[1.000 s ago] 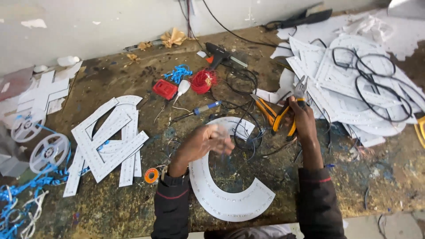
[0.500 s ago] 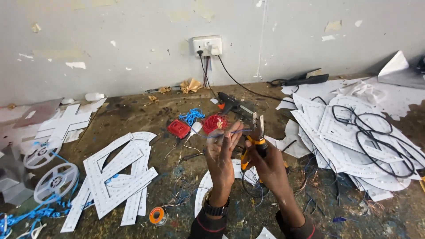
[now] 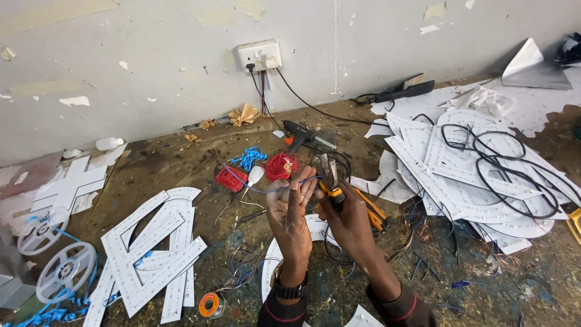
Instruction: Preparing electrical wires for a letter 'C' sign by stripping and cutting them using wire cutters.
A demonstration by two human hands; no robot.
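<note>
- Head view: left hand (image 3: pixel 292 206), raised at centre, pinches a thin blue wire (image 3: pixel 257 189) trailing toward 10 o'clock.
- Right hand (image 3: pixel 349 219), touching it at 3 o'clock, grips orange-handled pliers (image 3: pixel 339 191), jaws up beside the wire's end.
- Red wire coil (image 3: pixel 282 165) lies at 12 o'clock, white letter cut-outs (image 3: pixel 148 257) at 8 o'clock on the workbench (image 3: pixel 181 163).

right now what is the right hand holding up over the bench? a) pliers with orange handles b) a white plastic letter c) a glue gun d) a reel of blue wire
a: the right hand grips pliers with orange handles, their metal tip pointing up beside the thin blue wire pinched in the left hand; the glue gun lies untouched on the bench behind.
</note>
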